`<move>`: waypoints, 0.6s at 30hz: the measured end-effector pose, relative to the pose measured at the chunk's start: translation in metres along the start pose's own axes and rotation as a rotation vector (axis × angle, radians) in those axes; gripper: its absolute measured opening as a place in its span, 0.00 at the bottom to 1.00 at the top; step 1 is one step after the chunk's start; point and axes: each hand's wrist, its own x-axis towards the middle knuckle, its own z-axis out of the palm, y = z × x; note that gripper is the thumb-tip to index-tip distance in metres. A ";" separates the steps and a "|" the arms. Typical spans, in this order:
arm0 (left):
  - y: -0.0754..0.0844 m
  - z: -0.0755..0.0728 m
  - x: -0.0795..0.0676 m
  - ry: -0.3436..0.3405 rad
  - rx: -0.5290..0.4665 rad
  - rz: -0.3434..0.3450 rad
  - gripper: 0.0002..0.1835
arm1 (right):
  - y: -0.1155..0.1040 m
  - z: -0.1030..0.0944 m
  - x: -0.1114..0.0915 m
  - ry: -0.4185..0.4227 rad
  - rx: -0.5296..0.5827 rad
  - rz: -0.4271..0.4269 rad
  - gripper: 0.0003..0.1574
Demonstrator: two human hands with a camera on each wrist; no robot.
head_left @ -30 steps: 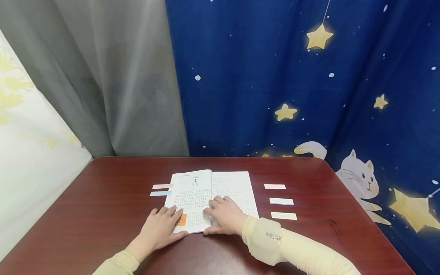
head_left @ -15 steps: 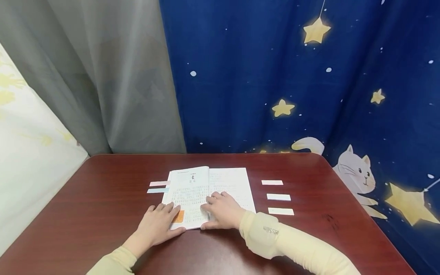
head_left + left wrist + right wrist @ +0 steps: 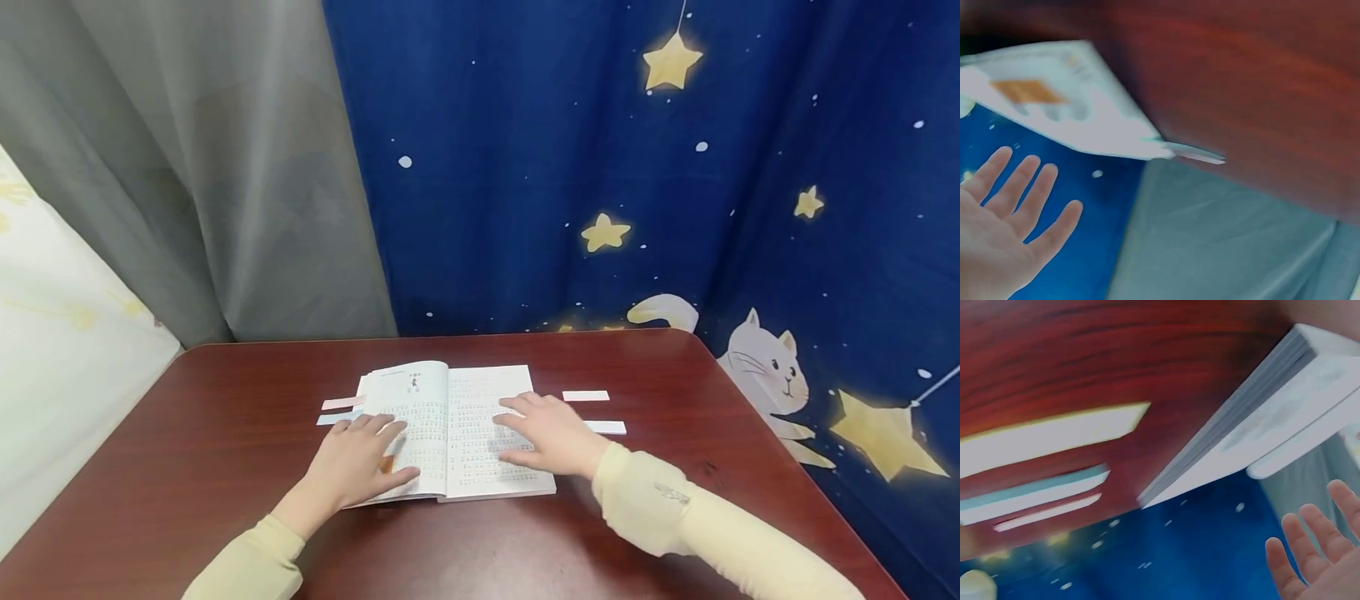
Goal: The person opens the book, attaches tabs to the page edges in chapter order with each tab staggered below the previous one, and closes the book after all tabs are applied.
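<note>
An open book (image 3: 480, 383) lies on the dark red table, with printed text on both pages and an orange patch (image 3: 1027, 92) low on its left page. My left hand (image 3: 358, 460) hovers over the left page's outer lower part, fingers straight and spread; the left wrist view shows a gap between this hand and the paper. Over the right page's outer edge is my right hand (image 3: 551, 433), its fingers also spread and holding nothing. Pink (image 3: 343, 402) and blue (image 3: 335, 418) paper strips stick out beyond the book's left edge.
Right of the book lie a pale pink strip (image 3: 586, 396) and a bluish-white strip (image 3: 606, 427). A yellow-edged strip (image 3: 1054, 437) shows in the right wrist view, hidden behind the right arm from the head. Curtains (image 3: 480, 208) hang behind the table.
My right hand has left the book's middle fold and moved right to the page's outer edge. My left hand has risen from the lower left corner and shifted slightly further over the page.
</note>
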 end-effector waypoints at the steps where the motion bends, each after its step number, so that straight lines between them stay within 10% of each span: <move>1: 0.002 -0.002 0.005 0.030 -0.010 0.016 0.33 | 0.006 -0.003 -0.006 0.013 0.004 0.014 0.32; 18: 0.060 -0.013 0.069 0.170 -0.105 0.192 0.27 | 0.061 -0.019 -0.094 0.096 -0.003 0.236 0.30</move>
